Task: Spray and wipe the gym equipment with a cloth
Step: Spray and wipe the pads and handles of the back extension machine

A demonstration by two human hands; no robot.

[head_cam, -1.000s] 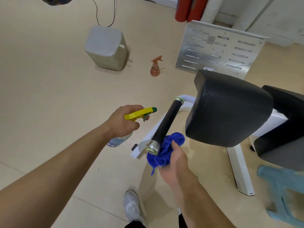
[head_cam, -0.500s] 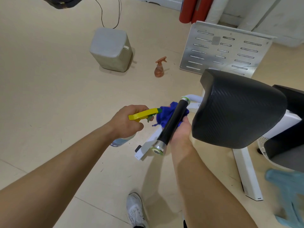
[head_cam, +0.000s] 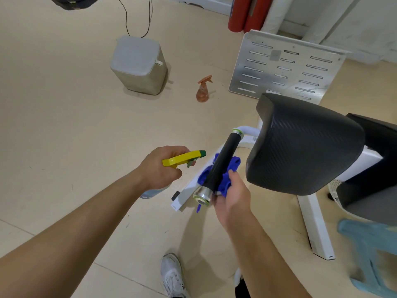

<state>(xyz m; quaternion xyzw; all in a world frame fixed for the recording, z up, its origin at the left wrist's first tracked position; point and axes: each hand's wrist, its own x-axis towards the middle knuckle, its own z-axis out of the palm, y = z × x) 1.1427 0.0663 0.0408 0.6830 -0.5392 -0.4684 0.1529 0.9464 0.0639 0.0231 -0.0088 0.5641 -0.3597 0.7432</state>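
Head view looks down at a white shoe [head_cam: 171,274] on the tan floor, nearer than the black handle [head_cam: 221,166] of the gym machine. A blue-green plastic stool [head_cam: 373,254] stands low at the picture's edge, far right of the handle. Just past the shoe, the right hand [head_cam: 233,196] is curled round a blue cloth [head_cam: 227,179] and holds it on the right side of the handle, close to its silver end cap. The cloth goes under the handle and peeks out on its left side too. Left of the handle, the left hand [head_cam: 161,168] grips a spray bottle [head_cam: 182,159] with a yellow top. Its nozzle points at the handle, near it but not touching. Right of the handle is a big black pad [head_cam: 300,143] on a white frame [head_cam: 315,222]. Beyond the handle, a small orange spray bottle [head_cam: 203,91] stands alone on the floor. Farther off, left of the handle, sits a grey cube [head_cam: 137,65] with thin cords behind it. Far behind the handle, a silver plate [head_cam: 285,65] with slots leans up, and two red rolls [head_cam: 245,14] stand past it.
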